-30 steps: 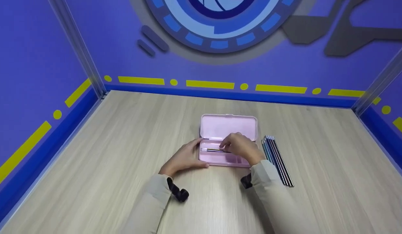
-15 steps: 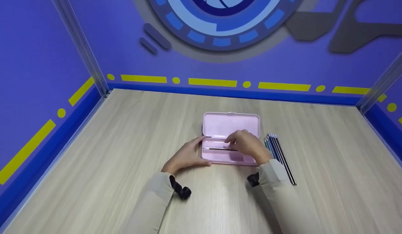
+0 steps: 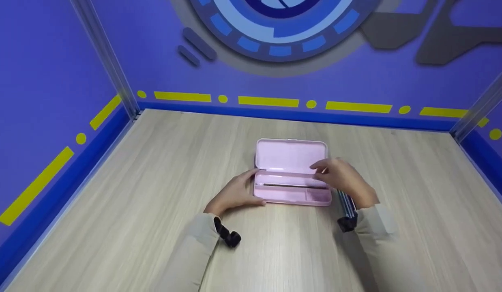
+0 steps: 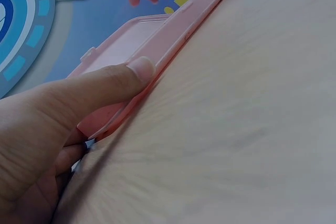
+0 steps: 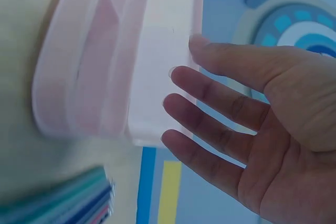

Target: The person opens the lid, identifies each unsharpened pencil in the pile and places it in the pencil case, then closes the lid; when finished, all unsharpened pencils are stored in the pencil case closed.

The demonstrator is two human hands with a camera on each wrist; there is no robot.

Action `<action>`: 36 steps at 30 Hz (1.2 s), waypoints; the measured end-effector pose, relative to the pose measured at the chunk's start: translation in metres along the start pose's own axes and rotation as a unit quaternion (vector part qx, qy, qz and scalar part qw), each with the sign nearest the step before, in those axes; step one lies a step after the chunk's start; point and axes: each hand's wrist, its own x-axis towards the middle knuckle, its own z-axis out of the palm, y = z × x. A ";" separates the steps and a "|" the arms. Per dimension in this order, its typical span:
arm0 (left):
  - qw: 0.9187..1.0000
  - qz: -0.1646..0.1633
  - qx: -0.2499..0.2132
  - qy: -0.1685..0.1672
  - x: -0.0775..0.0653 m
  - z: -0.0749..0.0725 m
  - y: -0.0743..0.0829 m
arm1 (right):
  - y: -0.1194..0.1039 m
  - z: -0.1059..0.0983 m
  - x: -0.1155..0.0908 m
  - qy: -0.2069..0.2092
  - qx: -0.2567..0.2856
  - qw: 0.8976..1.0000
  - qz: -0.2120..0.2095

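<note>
Left hand [image 3: 234, 192] clamps the pink case [image 3: 290, 156] at nine o'clock, a pencil [image 3: 291, 185] lying inside; right hand [image 3: 345, 178] hovers at three, fingers apart! Tabletop [image 3: 275, 247] stretches from the case's front edge towards six.

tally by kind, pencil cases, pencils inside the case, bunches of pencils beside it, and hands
pink pencil case: 1
pencil seen inside the case: 1
bunch of pencils beside the case: 1 (partly hidden, so counted as one)
hands: 2, left hand and right hand
total: 5
</note>
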 end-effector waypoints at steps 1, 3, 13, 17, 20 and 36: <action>1.000 0.001 0.000 -0.001 0.000 0.000 0.000 | 0.004 -0.002 -0.002 0.002 0.004 1.000 -0.002; 1.000 0.002 0.000 -0.001 0.000 0.000 0.001 | 0.012 -0.006 -0.006 0.006 0.013 1.000 -0.003; 1.000 0.001 0.001 -0.003 -0.001 0.003 -0.001 | 0.045 -0.016 -0.028 0.013 0.041 0.998 0.045; 1.000 0.001 -0.004 -0.001 -0.002 0.003 -0.001 | 0.056 -0.017 -0.036 0.004 0.053 0.996 0.068; 1.000 0.001 -0.006 0.000 -0.001 0.001 0.000 | 0.063 -0.018 -0.041 -0.006 0.055 0.994 0.095; 1.000 -0.002 0.000 -0.001 -0.001 0.000 0.001 | 0.093 -0.020 -0.062 -0.062 0.086 0.983 0.148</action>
